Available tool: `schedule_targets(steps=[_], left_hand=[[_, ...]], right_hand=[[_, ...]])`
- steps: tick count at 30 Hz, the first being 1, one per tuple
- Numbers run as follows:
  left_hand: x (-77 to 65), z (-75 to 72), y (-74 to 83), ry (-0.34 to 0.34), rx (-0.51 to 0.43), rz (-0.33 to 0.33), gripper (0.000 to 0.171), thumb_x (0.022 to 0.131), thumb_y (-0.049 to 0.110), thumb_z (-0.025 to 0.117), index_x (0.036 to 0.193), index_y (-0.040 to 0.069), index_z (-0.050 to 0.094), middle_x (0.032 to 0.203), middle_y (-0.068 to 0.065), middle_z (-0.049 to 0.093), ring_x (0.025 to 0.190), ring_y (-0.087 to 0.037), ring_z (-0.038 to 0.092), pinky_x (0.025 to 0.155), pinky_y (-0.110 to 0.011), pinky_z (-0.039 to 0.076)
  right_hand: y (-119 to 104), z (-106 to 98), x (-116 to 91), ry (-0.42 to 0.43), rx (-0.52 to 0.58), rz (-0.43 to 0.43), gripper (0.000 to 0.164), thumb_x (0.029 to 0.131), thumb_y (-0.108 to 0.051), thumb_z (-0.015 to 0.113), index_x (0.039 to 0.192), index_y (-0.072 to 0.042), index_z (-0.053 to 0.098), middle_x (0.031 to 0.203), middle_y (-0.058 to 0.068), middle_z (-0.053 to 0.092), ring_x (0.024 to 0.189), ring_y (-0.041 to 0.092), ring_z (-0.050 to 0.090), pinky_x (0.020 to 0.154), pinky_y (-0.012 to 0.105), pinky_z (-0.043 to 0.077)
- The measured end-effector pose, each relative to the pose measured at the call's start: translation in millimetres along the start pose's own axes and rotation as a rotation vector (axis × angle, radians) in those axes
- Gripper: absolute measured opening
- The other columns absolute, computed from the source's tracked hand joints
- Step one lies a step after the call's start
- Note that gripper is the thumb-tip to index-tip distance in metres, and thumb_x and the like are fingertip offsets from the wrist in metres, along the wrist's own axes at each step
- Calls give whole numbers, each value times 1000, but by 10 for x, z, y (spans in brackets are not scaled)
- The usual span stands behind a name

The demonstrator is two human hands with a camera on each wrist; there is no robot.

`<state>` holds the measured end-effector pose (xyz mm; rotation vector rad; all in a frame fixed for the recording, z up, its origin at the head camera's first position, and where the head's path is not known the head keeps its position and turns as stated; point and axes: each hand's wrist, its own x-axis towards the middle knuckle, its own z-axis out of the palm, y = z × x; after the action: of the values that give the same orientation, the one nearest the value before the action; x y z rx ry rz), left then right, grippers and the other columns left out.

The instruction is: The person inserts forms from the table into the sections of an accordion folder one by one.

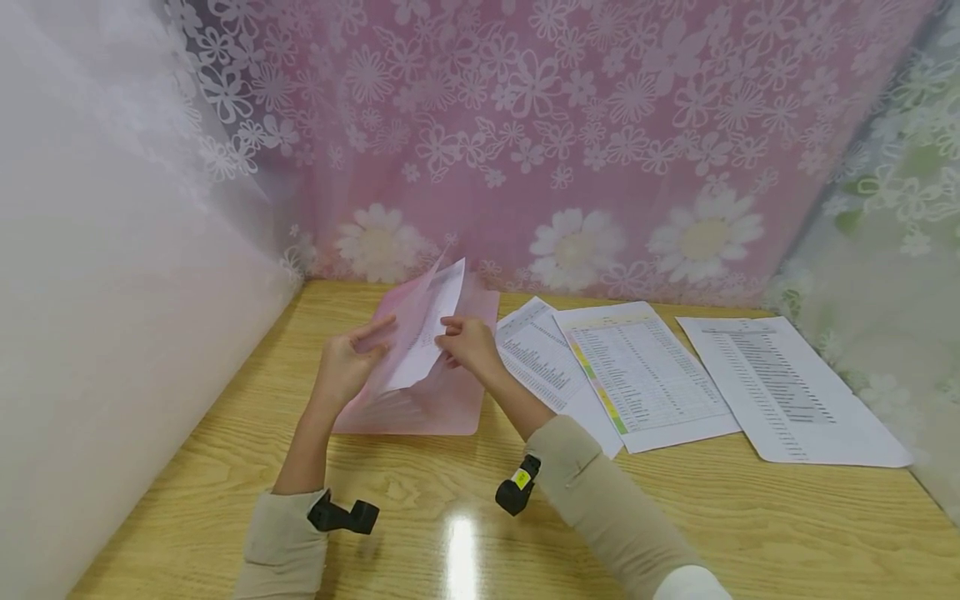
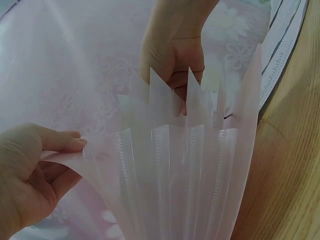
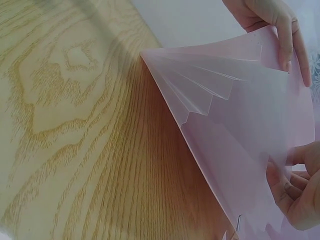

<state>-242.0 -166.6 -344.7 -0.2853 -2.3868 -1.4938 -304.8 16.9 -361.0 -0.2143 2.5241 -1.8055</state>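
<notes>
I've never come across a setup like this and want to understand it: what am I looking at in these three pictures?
There's no robot here, just a person's two bare hands. The wide picture comes from a camera worn on the head, looking forward and down. The two close-ups come from the wrist cameras, the small black devices by the sleeves: one follows the left hand, the other the right hand.

On the wooden table is an opened pink folder with fanned pleats. Printed papers lie to its right. The left hand pinches the folder's cover, while the right hand pinches a pale sheet within it.
</notes>
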Motion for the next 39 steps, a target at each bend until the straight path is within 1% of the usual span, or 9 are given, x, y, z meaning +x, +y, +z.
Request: schedule_targets(steps=[5,12,20,22,26,31,35,37,39], left_hand=[[-7,3,-3,9,-9,-24,38,82,-2,63,119,7,63,117,-13,59,35,-2,21,34,-18,24],[-26,5,-6,32,-3,-20,37,81,-2,64,118,5,63,117,-13,59,35,-4,22,33,-18,24],[-26,2,-7,46,22,-34,38,81,-3,64,118,4,62,119,-14,57,37,-4,21,34,-18,24],[-18,2,-11,64,39,-27,37,80,-4,65,117,4,63,118,-14,58,40,-4,26,34,-18,24],[-9,-4,-20,75,48,-20,37,79,-5,65,116,3,63,117,-14,58,40,-2,24,34,-19,24],[-14,-12,-14,64,43,-24,37,80,-5,65,116,4,63,118,-15,58,37,-3,20,34,-18,24],[-30,-13,1,65,46,-25,38,80,-4,65,117,4,63,117,-14,58,42,-6,26,34,-18,23],[-37,-14,5,73,52,-26,37,80,-3,66,116,5,64,117,-13,59,51,-4,35,35,-19,23],[-44,-17,9,77,51,-28,37,80,-2,66,116,6,64,117,-12,59,49,-6,32,35,-19,23]], right_hand=[[-10,2,-12,2,-10,0,37,82,-2,63,119,3,59,106,19,63,48,11,56,49,27,51],[-35,-12,-37,-21,11,-8,38,83,-4,63,120,3,58,108,18,62,51,12,59,51,27,52],[-94,-188,-77,24,-30,-132,26,87,-6,59,112,1,63,97,12,66,65,21,65,53,28,52],[-99,-261,-69,34,-24,-152,25,87,-7,59,110,1,64,95,12,67,66,23,66,53,28,52],[-95,-443,-62,42,0,-158,24,86,-8,62,109,0,64,93,12,68,66,22,66,54,29,52],[-71,-728,-98,36,0,-137,25,86,-10,63,109,-2,65,95,10,68,68,23,66,60,38,53],[-16,-984,-160,28,-6,-108,26,88,-13,61,113,-3,63,100,11,67,74,25,66,67,44,52],[30,-1116,-191,28,-9,-100,27,89,-14,59,114,-3,62,101,12,66,76,25,65,67,42,52],[75,-1248,-223,31,-14,-101,28,91,-14,58,115,-1,61,102,14,66,78,28,65,67,41,52]])
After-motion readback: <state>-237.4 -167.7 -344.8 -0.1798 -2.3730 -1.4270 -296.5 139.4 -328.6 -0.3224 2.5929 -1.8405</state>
